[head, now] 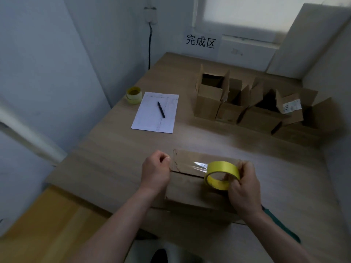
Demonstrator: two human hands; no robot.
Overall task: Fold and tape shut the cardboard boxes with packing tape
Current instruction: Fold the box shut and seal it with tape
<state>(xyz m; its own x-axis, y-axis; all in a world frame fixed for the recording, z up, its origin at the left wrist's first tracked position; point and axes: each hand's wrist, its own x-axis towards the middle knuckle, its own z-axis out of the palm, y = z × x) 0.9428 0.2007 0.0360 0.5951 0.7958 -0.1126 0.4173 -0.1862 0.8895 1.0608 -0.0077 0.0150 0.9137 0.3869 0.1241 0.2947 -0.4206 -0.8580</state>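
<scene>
Left hand (155, 171) pinches the tape end at the box (191, 186) left edge as anchor, right hand (245, 188) fingers grip the tape roll (221, 175), stretching strip over seam.

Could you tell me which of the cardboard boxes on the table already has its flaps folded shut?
The box nearest the person, between the left hand and right hand; the boxes behind stand with flaps open.
</scene>
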